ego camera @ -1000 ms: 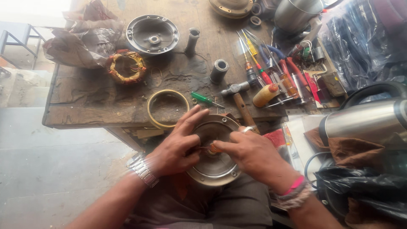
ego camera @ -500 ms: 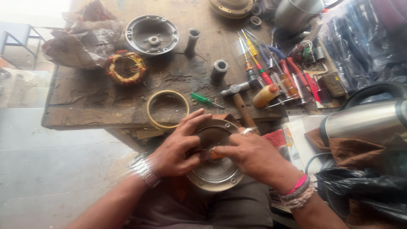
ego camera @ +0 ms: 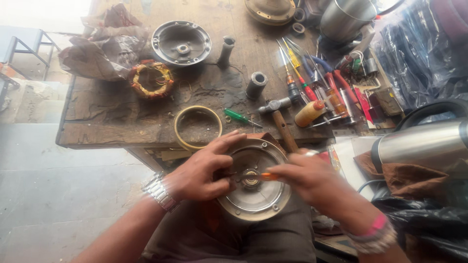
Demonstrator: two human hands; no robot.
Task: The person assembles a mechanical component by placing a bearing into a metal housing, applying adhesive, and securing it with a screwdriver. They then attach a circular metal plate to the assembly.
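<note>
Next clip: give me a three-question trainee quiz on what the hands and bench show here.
1. True or false: the round grey metal motor cover rests on the person's lap.
2. Which hand holds the orange-handled tool? A) left hand B) right hand
3. Fill in: the small green-handled screwdriver lies on the wooden bench between the yellow ring and the ____.

Key:
1. True; it sits on the lap, steadied by the left hand's grip.
2. B.
3. Wooden-handled hammer.
</note>
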